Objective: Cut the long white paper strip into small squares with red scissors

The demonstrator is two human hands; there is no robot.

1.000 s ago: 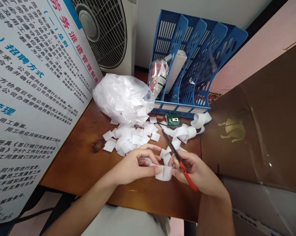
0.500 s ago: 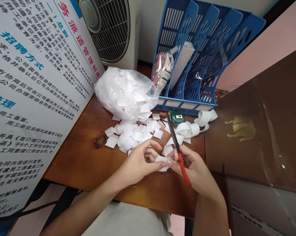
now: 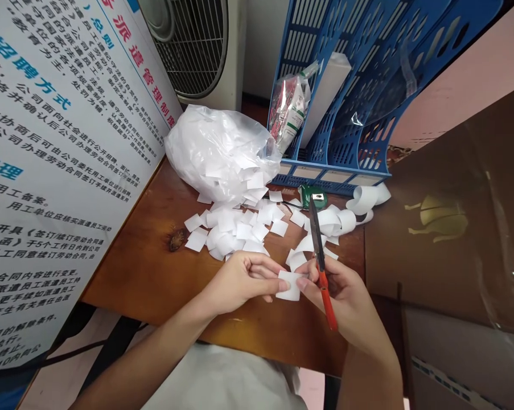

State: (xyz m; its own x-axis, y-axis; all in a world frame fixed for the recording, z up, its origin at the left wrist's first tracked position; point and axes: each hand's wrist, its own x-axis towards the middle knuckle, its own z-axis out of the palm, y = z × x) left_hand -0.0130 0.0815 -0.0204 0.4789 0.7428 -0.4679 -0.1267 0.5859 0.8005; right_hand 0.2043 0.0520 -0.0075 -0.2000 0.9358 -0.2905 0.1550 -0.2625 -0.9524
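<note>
Left hand [image 3: 243, 279], one: thumb and fingers pinched together on the left side of a small white piece [image 3: 288, 286], squarish, held above the near part of the table. Right hand [image 3: 342, 290], one: thumb and fingertip pinched at the right edge of the same piece, the hand also closed about a pair of scissors [image 3: 321, 265]; red handles against the palm side, dark blades pointing away from the person; how far the blades are parted, cannot be told.

Wooden table [image 3: 154, 290], brown, glossy, beneath both hands. Loose white pieces [image 3: 235, 228], many, squarish, heaped beyond the left hand, some overlapping. White strip [image 3: 348, 222], curled in loops, beyond the right hand. Tape measure [image 3: 307, 193], green case, between heap and loops, partly behind the blade tips.

Plastic bag [image 3: 218, 145], translucent, bulging with white contents, at the back of the heap. File rack [image 3: 325, 188], blue, slotted, standing behind the tape measure; in it a clear packet [image 3: 288, 108] with red and green print, and a long white box [image 3: 327, 97], leaning. Printed board [image 3: 69, 142], white, at left; fan [image 3: 188, 45], grey grille, behind it
</note>
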